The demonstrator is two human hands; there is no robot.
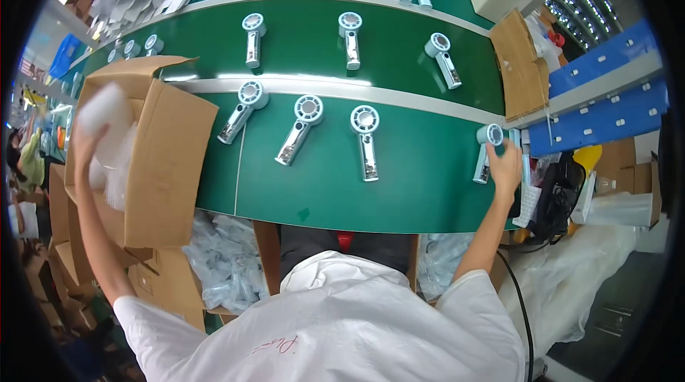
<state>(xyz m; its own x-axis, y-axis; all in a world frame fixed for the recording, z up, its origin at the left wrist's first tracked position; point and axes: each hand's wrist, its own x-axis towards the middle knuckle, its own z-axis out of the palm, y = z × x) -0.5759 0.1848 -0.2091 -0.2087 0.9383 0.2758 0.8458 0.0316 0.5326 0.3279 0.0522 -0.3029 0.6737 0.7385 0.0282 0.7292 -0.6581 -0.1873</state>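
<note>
At the far right of the green bench (pixel 314 204), my right hand (pixel 506 168) grips a light-blue handheld fan (pixel 491 135) with a mirror-like handle, its fingers closed around the fan's right side. My left hand (pixel 90 143) is raised over an open cardboard box (pixel 168 161) at the left. Its fingers close on a white packing piece (pixel 105 109), blurred by motion. Translucent white wrap (pixel 114 168) lies in the box below that hand. Between my hands lie a left fan (pixel 245 107), a middle fan (pixel 300 129) and a right fan (pixel 366 139), heads pointing away from me.
Several more fans, one of them a far fan (pixel 349 39), lie on the belt (pixel 307 29) beyond a pale rail. A cardboard sheet (pixel 517 61) stands at the right, near blue racks (pixel 592 125) and a black bag (pixel 560 196). Plastic-bagged parts (pixel 228 261) sit under the bench.
</note>
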